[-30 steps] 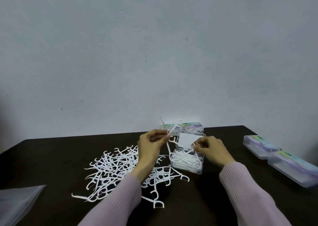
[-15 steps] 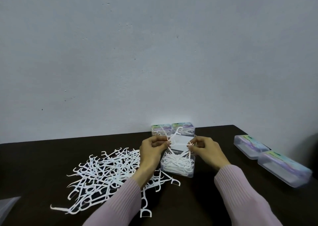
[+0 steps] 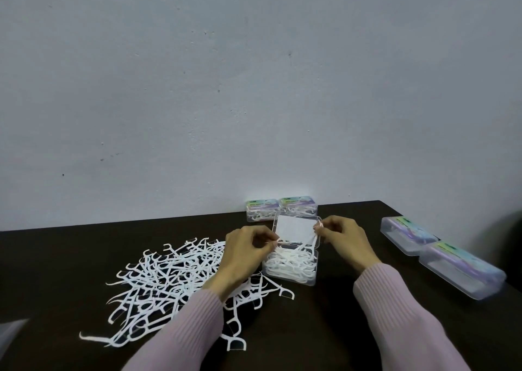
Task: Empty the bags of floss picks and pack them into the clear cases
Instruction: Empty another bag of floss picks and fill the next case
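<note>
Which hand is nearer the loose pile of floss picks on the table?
Left. The left hand hovers over the pile of floss picks at its right edge; the right hand is beyond the open clear case.

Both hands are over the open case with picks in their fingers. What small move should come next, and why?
Probably lower the picks into the open case and let go. The left hand and right hand each pinch picks just above it, its lid stands open, and it already holds picks. The pile on the table is still large, so the left hand would likely reach there afterwards.
</note>
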`<state>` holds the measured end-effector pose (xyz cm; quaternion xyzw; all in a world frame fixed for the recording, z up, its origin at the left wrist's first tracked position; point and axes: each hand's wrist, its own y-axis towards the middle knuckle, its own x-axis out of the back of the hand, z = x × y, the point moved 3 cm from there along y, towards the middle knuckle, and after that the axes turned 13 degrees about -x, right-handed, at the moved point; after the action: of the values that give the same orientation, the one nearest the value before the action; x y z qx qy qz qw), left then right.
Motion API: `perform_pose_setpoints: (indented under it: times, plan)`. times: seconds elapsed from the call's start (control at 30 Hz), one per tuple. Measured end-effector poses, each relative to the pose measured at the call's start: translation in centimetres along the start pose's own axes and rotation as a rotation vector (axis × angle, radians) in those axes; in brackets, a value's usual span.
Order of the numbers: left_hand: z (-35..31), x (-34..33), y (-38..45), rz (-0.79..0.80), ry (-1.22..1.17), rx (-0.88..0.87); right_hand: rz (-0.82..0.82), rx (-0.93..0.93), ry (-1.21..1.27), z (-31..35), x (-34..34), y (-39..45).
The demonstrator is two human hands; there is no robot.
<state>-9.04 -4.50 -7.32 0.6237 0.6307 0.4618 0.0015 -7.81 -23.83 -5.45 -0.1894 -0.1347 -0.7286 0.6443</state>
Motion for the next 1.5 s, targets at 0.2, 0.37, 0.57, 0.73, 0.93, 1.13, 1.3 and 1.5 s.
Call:
perform_pose_setpoints:
  times: [0.2,0.37,0.57,0.73,0.93,1.13,1.3,1.5]
  plan:
    - [0.4,0.1,0.1,0.029,0.134,-0.003,-0.086,0.003,0.122,0.0,0.8,0.0]
    - [-0.4,0.5,-0.1,0.029,0.160,0.003,-0.156,-0.029,0.244,-0.1,1.3,0.0]
    - [-0.4,0.3,-0.2,0.044,0.022,-0.007,-0.138,-0.087,0.399,-0.5,1.1,0.1]
    - [-1.0,-0.2,-0.6,0.162,-0.093,0.000,-0.091,-0.083,0.404,-0.4,0.8,0.0]
    - [-0.8,-0.6,-0.7,0.243,0.007,-0.016,-0.011,-0.026,0.182,-0.2,-0.3,-0.1]
    - [-0.5,-0.6,-0.7,0.181,0.053,-0.021,-0.042,0.131,-0.221,-0.1,-0.3,-0.3]
    - [-0.2,-0.5,-0.7,0.159,0.021,-0.023,0.030,0.178,-0.346,0.0,-0.9,-0.4]
    - [0.0,-0.5,-0.7,0.123,-0.022,-0.028,0.045,0.210,-0.387,0.0,-0.8,-0.4]
